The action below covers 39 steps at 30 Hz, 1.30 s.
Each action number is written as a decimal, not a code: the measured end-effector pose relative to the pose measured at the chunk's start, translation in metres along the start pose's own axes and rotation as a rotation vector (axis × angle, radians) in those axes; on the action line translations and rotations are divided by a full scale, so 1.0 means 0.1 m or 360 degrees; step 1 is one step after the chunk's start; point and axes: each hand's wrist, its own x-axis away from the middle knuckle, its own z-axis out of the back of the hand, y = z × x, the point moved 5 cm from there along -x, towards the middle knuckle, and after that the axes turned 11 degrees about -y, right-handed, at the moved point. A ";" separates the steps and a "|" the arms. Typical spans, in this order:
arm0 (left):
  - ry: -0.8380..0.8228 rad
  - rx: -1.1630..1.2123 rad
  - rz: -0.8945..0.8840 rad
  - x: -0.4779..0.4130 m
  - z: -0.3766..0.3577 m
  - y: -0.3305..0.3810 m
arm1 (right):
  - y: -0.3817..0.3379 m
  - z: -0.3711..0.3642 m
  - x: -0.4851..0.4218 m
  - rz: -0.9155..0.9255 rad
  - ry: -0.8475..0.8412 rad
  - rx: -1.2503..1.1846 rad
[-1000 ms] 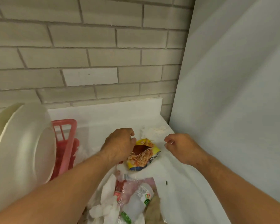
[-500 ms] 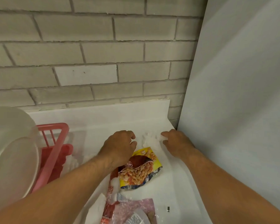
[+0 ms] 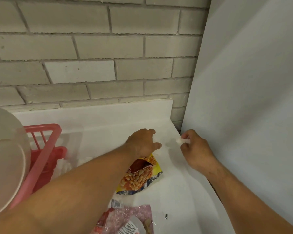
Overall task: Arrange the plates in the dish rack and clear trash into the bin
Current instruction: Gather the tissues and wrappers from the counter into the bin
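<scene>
White plates stand on edge in the pink dish rack at the left, so they can drain. The left hand is curled over the counter, perhaps on a tissue; I cannot tell. Below it lies a yellow snack wrapper. The right hand pinches a white scrap, ready for the bin.

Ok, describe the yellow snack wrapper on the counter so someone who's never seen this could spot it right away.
Start at the white counter below the brick wall, with the pink dish rack at its left. Just right of the left forearm, below the left hand, lies the yellow snack wrapper. It is the only yellow piece, printed with peanuts and a dark red patch, unlike the pinkish clear bag nearer the camera.
</scene>
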 end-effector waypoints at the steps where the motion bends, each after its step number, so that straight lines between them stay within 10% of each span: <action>1: -0.0050 -0.0018 0.0029 -0.07 -0.04 0.02 | 0.00 -0.02 0.02 0.0022 -0.0019 -0.0021; 13: 0.0340 0.0274 -0.0145 0.31 0.61 -0.03 | -0.16 -0.14 0.28 0.0014 -0.0074 -0.0095; 21: 0.0484 0.0103 -0.0004 1.23 0.95 -0.39 | -0.98 -0.56 0.48 0.0317 -0.0270 0.0514; 31: 0.0326 0.0032 0.0239 1.71 0.89 -0.83 | -1.02 -1.22 0.43 0.0300 -0.0798 0.1016; 39: -0.0150 -0.0575 0.0457 1.74 0.47 -1.01 | -0.85 -1.24 0.33 0.0357 -0.0643 0.0867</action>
